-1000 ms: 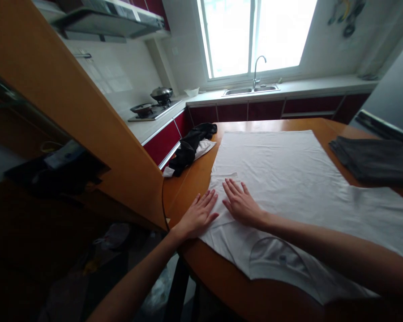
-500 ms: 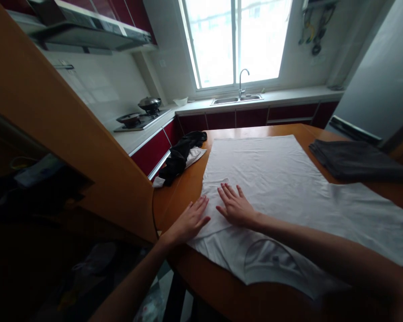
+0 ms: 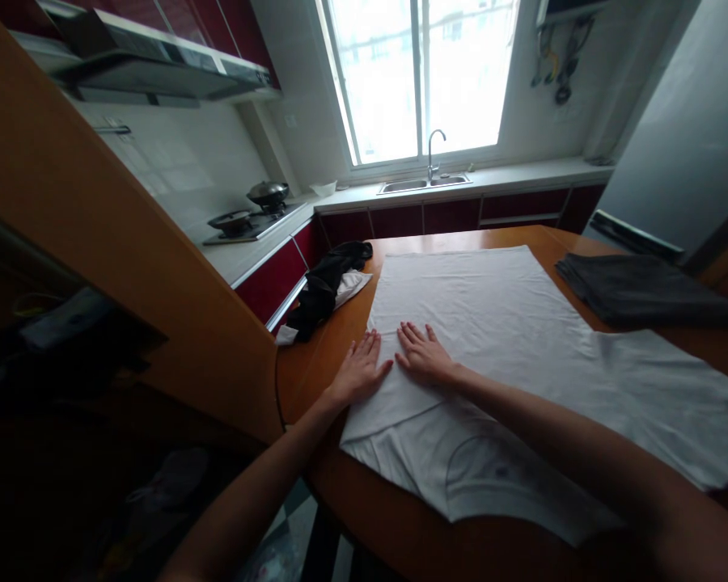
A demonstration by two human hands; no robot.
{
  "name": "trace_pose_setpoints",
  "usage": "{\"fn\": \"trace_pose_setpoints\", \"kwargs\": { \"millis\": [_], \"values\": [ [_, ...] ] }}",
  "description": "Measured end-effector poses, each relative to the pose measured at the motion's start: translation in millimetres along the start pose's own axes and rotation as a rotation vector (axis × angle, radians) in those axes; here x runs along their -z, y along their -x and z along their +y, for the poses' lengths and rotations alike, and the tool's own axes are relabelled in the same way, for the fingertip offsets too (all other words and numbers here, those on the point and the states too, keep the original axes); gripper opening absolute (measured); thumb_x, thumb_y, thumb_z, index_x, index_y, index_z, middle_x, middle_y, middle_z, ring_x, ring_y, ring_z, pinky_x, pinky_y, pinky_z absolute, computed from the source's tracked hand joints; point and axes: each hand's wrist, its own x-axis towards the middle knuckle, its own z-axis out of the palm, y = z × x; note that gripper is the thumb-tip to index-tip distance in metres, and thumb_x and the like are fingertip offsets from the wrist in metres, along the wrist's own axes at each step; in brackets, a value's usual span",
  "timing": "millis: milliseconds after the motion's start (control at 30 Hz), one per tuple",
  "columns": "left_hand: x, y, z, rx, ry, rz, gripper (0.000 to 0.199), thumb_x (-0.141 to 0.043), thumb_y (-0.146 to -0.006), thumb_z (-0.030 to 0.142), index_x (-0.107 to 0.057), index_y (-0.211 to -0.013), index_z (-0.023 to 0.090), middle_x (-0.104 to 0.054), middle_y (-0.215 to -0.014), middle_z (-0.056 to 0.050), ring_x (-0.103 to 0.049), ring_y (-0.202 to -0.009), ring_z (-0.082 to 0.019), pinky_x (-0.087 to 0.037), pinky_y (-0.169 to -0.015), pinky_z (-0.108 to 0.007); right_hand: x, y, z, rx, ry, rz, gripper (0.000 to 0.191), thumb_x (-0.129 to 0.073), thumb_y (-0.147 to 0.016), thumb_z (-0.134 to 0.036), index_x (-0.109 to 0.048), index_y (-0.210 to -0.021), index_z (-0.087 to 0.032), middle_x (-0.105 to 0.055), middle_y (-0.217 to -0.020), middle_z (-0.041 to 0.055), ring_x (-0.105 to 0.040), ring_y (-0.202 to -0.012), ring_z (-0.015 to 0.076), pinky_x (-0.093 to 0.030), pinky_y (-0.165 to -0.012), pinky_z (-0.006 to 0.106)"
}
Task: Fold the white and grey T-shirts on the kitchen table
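Note:
A white T-shirt lies spread over the wooden table, its neckline toward me and one sleeve stretching out to the right. The left sleeve lies folded inward over the body. My left hand rests flat on the shirt's left edge, fingers stretched out. Just to its right, my right hand presses on the cloth with its palm down and fingers extended. Neither hand grips anything. My right forearm crosses above the shirt and hides part of it near the collar.
Dark and white clothes lie heaped at the table's left edge. A folded dark grey cloth sits at the right. Beyond the table are a stove with pans, a sink and a window. An orange-brown panel stands at the left.
Both hands have slid slightly away from me along the shirt's left side, staying flat on the cloth. The view has shifted a little.

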Motion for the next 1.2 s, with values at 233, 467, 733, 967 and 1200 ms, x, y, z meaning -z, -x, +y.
{"fn": "trace_pose_setpoints", "kwargs": {
  "millis": [233,467,733,967,1200],
  "values": [
    [-1.6,-3.4,-2.6,-0.014,-0.040,0.019,0.076,-0.021,-0.102,0.058,-0.022,-0.158,0.008,-0.016,-0.164,-0.019,-0.014,-0.153,-0.028,-0.017,-0.122,-0.052,23.3,15.0,-13.9,-0.006,-0.026,0.119,0.067,-0.031,-0.102,-0.046,-0.027,-0.157,-0.008,-0.017,-0.165,0.0155,-0.013,-0.154,0.0254,-0.004,-0.122,0.056],
    [-7.4,-9.8,-12.3,-0.041,-0.076,0.034,0.078,-0.019,-0.101,0.060,-0.022,-0.158,0.006,-0.017,-0.164,-0.019,-0.016,-0.153,-0.029,-0.019,-0.121,-0.055,18.0,44.3,-22.4,0.059,-0.078,0.036,0.072,-0.034,-0.101,-0.052,-0.028,-0.156,-0.006,-0.024,-0.163,0.0184,-0.018,-0.153,0.0278,-0.007,-0.122,0.059],
    [-15.4,-23.4,-34.3,-0.048,-0.033,0.083,0.075,-0.014,-0.102,0.057,-0.026,-0.158,0.009,-0.023,-0.162,-0.018,-0.020,-0.152,-0.030,-0.027,-0.118,-0.056,79.6,93.6,1.4,-0.060,-0.166,0.184,0.068,-0.042,-0.100,-0.046,-0.030,-0.156,-0.008,-0.029,-0.162,0.0180,-0.021,-0.152,0.0293,-0.018,-0.120,0.062],
    [14.3,-31.3,-22.6,-0.156,0.174,0.196,0.080,-0.010,-0.099,0.067,-0.014,-0.162,0.019,-0.011,-0.167,-0.011,-0.009,-0.154,-0.031,-0.019,-0.122,-0.056,146.5,221.2,137.7,-0.513,-0.204,0.522,0.043,-0.053,-0.093,-0.028,-0.064,-0.131,-0.011,-0.062,-0.138,0.0158,-0.056,-0.129,0.0251,-0.040,-0.113,0.039],
    [46.9,-47.5,120.2,-0.655,0.078,0.035,0.072,-0.027,-0.101,0.064,-0.013,-0.161,0.028,-0.015,-0.167,-0.004,-0.012,-0.154,-0.029,-0.020,-0.123,-0.053,154.4,349.9,247.6,-1.122,0.055,0.646,0.038,-0.060,-0.085,-0.016,-0.070,-0.120,-0.005,-0.072,-0.114,0.0197,-0.069,-0.106,0.0264,-0.050,-0.095,0.033]
  ]
}}
